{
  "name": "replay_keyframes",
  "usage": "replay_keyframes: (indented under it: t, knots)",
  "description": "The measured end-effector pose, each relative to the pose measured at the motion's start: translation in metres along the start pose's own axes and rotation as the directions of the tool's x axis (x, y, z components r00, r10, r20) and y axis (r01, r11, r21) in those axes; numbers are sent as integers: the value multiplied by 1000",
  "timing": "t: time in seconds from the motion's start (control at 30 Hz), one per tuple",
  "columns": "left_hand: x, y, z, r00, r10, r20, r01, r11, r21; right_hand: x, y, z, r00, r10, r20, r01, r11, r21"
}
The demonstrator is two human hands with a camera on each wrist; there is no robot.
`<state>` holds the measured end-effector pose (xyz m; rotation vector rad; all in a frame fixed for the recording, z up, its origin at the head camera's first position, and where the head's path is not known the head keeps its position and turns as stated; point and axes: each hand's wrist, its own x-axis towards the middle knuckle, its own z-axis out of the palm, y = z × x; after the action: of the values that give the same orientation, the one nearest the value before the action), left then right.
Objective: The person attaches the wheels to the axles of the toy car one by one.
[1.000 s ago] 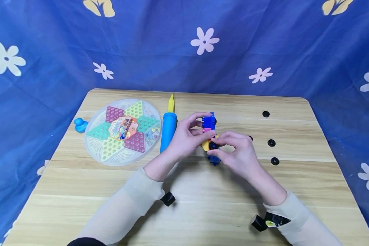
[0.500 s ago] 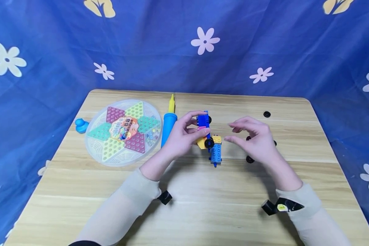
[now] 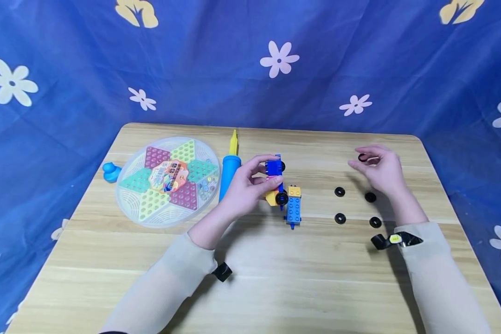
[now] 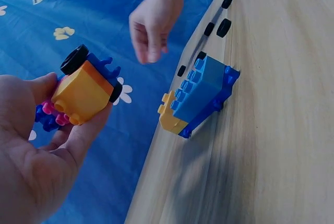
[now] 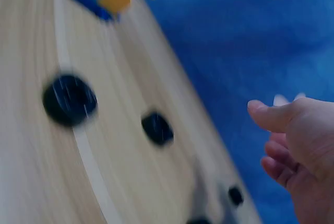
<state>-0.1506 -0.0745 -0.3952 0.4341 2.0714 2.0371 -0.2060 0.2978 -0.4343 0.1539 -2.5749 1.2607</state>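
Gripping a blue, pink and yellow block car point(image 4: 83, 96), the left hand point(image 3: 244, 190) is holding it above the desk point(image 3: 259, 297). With that car as clock centre and twelve at the far edge, a blue-and-yellow block piece point(image 3: 293, 211) is resting near it at five o'clock. Between two and three, the right hand point(image 3: 382, 172) is hovering close to a black wheel point(image 3: 362, 158), thumb and fingers parted, grasping nothing. Four other black wheels point(image 3: 340, 218) are lying between three and four o'clock. A blue pump point(image 3: 230, 167) and a round game board point(image 3: 135, 180) are lying toward nine, the pump nearer.
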Motion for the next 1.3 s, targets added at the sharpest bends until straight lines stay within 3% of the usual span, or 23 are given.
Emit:
replay_keyframes:
  t: [0.2, 0.4, 0.57, 0.73, 0.9, 1.03, 1.17, 1.3]
  knots:
    - [-3, -1, 0, 1000, 7, -6, -7, 1000, -6, 9, 33, -5, 988, 152, 18, -147, 977, -151]
    - [-5, -1, 1, 1000, 14, 3, -14, 1000, 4, 14, 53, -1, 987, 158, 44, -142, 957, -253]
    - [-5, 0, 2, 999, 32, 11, -32, 999, 15, 12, 49, 2, 987, 150, 60, -128, 953, -276]
    - [-4, -1, 4, 999, 39, 23, -40, 999, 12, 7, 33, 4, 987, 138, 82, -116, 965, -236]
    - [-4, -1, 4, 998, 40, 39, -41, 999, 34, 0, -1, 6, 992, 40, 123, -26, 993, -113]
    - [-4, 1, 4, 997, 44, 56, -47, 998, 44, -6, -35, 11, 989, -76, 126, 80, 997, -25]
    - [-3, 2, 5, 997, 39, 66, -42, 998, 47, -16, -66, 16, 975, -207, 87, 203, 978, 47]
    - [-4, 3, 6, 997, 36, 66, -40, 997, 60, -26, -91, 22, 940, -334, 66, 324, 938, 120]
